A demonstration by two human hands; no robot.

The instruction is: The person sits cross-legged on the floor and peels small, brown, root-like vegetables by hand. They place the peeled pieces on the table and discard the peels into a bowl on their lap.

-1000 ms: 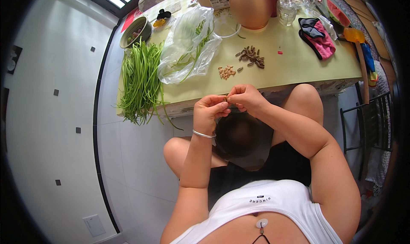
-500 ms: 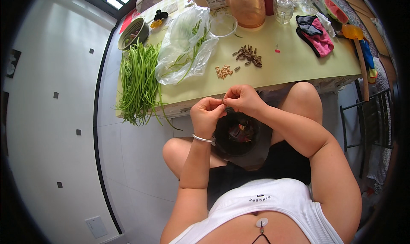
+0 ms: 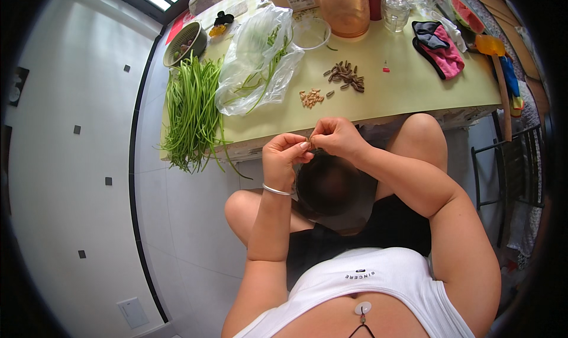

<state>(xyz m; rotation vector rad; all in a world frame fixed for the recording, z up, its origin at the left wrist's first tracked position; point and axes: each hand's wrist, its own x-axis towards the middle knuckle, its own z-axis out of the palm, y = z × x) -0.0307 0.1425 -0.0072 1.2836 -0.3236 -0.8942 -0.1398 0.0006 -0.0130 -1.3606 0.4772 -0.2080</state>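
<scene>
My left hand (image 3: 285, 159) and my right hand (image 3: 337, 138) meet fingertip to fingertip just off the table's front edge. Both are closed in a pinch on what looks like a sunflower seed (image 3: 309, 140), mostly hidden by the fingers. On the table beyond them lies a loose pile of dark unshelled sunflower seeds (image 3: 346, 76). A smaller heap of pale shelled kernels (image 3: 310, 98) sits to its left, with a single seed beside it. Below my hands, between my knees, stands a dark bin (image 3: 328, 187); its inside looks blurred.
Long green stems (image 3: 192, 113) hang over the table's front left edge, beside a clear plastic bag (image 3: 242, 72) and a basket (image 3: 192, 45). Farther back stand an amber jug (image 3: 343, 10) and a glass (image 3: 395, 14). A pink and grey cloth (image 3: 441, 54) lies at right, near a mallet (image 3: 490, 45).
My hands stay almost in place, fingertips still together, with the left fingers shifting slightly. The bin's contents, seen as coloured wrappers before, are now a dark blur.
</scene>
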